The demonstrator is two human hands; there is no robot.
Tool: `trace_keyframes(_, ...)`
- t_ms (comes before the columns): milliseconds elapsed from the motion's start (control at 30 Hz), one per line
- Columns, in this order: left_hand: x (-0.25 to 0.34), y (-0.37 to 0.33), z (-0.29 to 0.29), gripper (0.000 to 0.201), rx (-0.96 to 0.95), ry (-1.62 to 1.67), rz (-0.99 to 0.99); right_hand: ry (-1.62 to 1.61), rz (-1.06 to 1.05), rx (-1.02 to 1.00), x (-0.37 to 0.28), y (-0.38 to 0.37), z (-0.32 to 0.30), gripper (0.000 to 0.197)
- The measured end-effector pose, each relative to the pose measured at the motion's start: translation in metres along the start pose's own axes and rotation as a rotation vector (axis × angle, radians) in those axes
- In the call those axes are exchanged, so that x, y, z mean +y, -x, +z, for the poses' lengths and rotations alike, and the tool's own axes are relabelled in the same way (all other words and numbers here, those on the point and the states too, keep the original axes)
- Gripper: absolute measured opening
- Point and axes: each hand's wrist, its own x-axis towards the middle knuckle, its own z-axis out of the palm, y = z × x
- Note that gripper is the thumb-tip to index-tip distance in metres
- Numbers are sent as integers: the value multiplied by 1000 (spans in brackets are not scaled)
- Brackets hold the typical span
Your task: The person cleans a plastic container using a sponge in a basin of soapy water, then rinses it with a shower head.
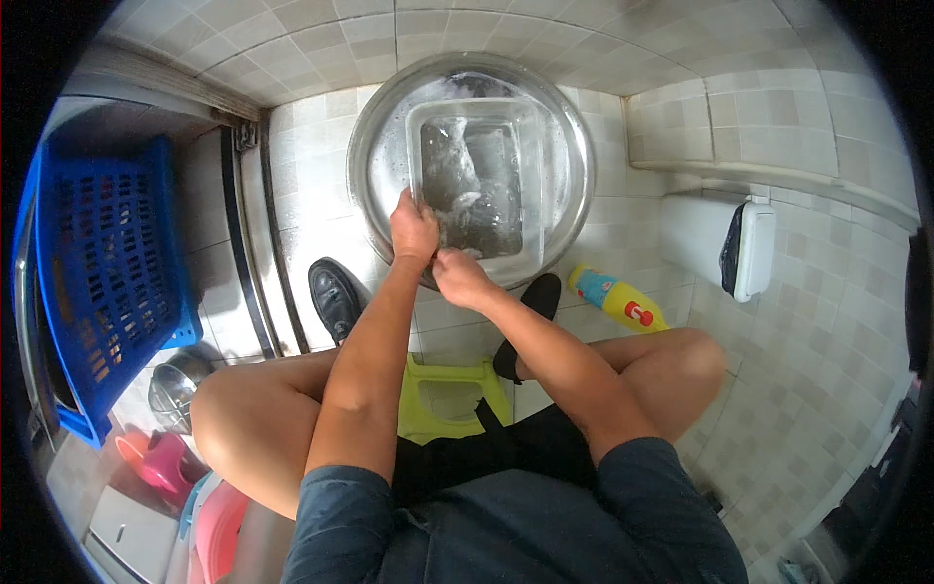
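A clear rectangular plastic container (533,209) sits tilted inside a wide round metal basin (581,185). Water and some white suds show in the container, and more suds lie in the basin around it. My left hand (413,230) is closed on the container's left rim, close to its near corner. Just to the right of it and nearer to me, my right hand (461,276) is closed at the container's near edge, its fingertips partly hidden. The two hands almost touch at that corner.
A black shoe (334,292) stands left of the basin, beside my foot. A yellow bottle (618,297) lies to the right. Under me is a green stool (428,414). Blue crates (107,263) line the left side; a white bin (715,238) stands right.
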Motion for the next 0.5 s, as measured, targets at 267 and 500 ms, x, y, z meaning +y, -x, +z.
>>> trace_keyframes(267, 19, -15, -8, 30, -38, -150, 58, 759, -266, -83, 51, 53, -62, 54)
trace_keyframes(500, 44, -16, -11, 33, -74, -208, -1, 593, -160, -39, 15, 52, -29, 65)
